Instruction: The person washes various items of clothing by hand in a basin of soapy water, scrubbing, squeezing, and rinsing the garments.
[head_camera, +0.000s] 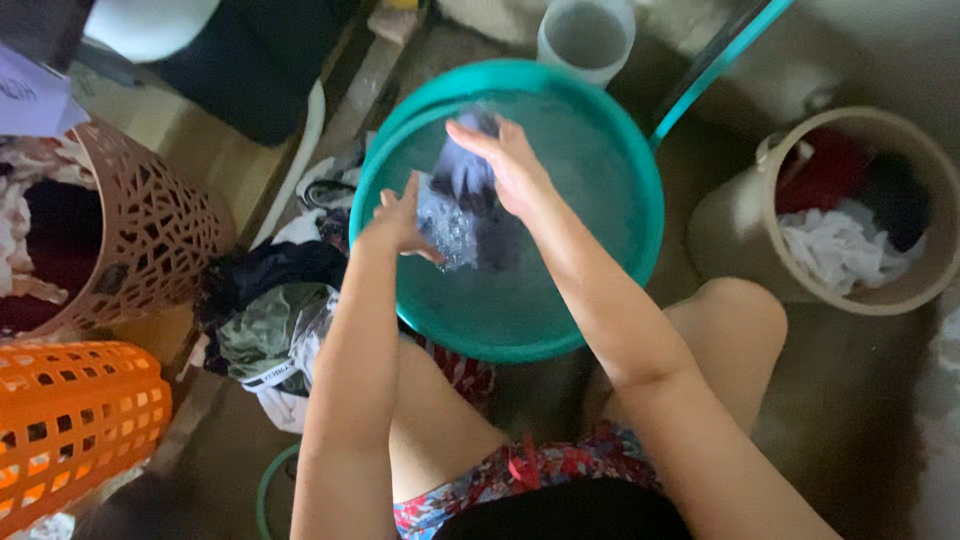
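Observation:
A round teal basin (620, 250) holds soapy water. Over its middle I hold a wet dark blue-grey garment (465, 205). My left hand (395, 220) grips its lower, foamy part, and my right hand (505, 160) grips its upper part; the two hands are close together above the water. My knees frame the basin's near rim.
A beige bucket (740, 235) with red, white and dark clothes stands at the right. A pile of clothes (270, 320) lies left of the basin. A brown lattice basket (150, 230) and an orange basket (75, 425) are at the far left. A pale jug (585, 38) and a teal hose (715, 65) sit behind.

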